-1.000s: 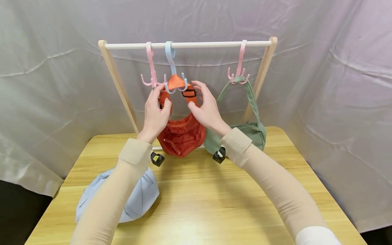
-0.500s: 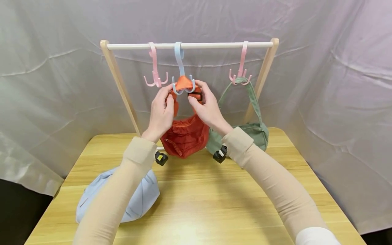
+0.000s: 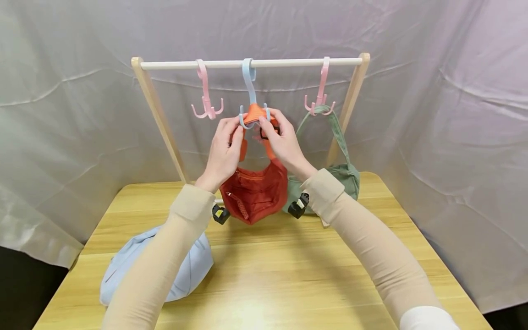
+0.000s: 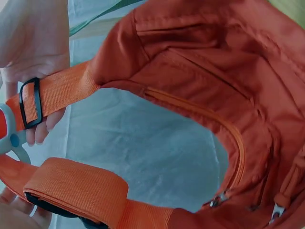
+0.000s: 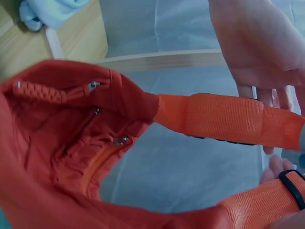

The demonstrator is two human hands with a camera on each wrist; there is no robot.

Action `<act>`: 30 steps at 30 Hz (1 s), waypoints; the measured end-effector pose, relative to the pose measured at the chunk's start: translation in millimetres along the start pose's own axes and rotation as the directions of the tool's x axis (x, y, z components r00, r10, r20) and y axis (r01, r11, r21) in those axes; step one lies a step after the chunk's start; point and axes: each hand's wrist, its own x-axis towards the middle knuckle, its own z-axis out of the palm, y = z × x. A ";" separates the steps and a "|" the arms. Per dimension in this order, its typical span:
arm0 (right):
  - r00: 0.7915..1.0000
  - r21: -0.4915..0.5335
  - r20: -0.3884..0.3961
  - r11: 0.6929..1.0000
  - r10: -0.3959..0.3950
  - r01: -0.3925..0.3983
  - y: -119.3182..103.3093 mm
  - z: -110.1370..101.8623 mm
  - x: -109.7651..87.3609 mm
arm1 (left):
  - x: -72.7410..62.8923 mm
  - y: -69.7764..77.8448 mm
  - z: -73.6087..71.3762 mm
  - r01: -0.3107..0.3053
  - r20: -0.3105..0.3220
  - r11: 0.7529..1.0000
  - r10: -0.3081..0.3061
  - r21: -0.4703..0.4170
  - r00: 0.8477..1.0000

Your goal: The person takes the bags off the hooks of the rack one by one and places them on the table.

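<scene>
Soft red bag, suspended from the curved blue hook.
My left hand and right hand pinch its ribbed orange strap, fitted with a rectangular black buckle.

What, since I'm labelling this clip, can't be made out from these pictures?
1. Red fabric bag: whether it holds anything; its cloth hides that in every view.
2. Pale blue fabric bag: its middle; the beige left sleeve covers it in the head view.
3. Green fabric shoulder bag: part of its front; the beige right cuff covers it, head view.
4. Yellow label: any print; too small, head view.
</scene>
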 end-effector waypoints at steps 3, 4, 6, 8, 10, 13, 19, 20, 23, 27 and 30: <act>0.999 0.036 -0.046 0.999 0.012 -0.010 0.2 -0.1 0.4 | 0.6 0.4 2.2 0.034 0.021 0.999 -0.033 -0.030 0.999; 0.998 0.045 -0.060 0.999 0.014 -0.012 0.2 -0.2 0.6 | 1.3 0.4 3.0 0.044 0.026 0.998 -0.043 -0.043 0.999; 0.997 0.059 -0.080 0.998 0.014 -0.010 0.0 -0.3 0.9 | 2.6 1.0 4.0 0.068 0.037 0.995 -0.066 -0.072 0.997; 0.996 0.074 -0.089 0.997 0.012 -0.006 -0.1 -0.4 0.8 | 3.9 1.6 4.6 0.092 0.045 0.990 -0.088 -0.109 0.995; 0.996 0.086 -0.092 0.996 0.009 -0.001 -0.1 -0.1 0.6 | 4.8 2.3 4.7 0.116 0.053 0.982 -0.110 -0.147 0.993; 0.996 0.092 -0.093 0.996 0.005 0.003 0.4 0.1 -0.2 | 5.1 2.7 4.9 0.155 0.074 0.968 -0.143 -0.196 0.987; 0.994 0.101 -0.107 0.995 -0.016 0.026 2.0 1.1 0.0 | 6.5 2.6 5.8 0.205 0.098 0.948 -0.186 -0.243 0.978; 0.994 0.105 -0.109 0.994 -0.020 0.031 2.5 1.3 0.1 | 6.7 2.5 6.2 0.208 0.101 0.945 -0.188 -0.254 0.977; 0.993 0.118 -0.112 0.992 -0.028 0.041 4.2 2.1 -0.4 | 6.6 2.2 7.6 0.222 0.112 0.937 -0.198 -0.269 0.974; 0.994 0.132 -0.108 0.990 -0.034 0.048 6.6 2.3 -1.3 | 6.4 0.9 8.0 0.238 0.129 0.931 -0.209 -0.277 0.969; 0.993 0.134 -0.106 0.989 -0.042 0.056 7.6 1.6 -1.0 | 7.4 0.2 7.4 0.234 0.142 0.931 -0.201 -0.279 0.969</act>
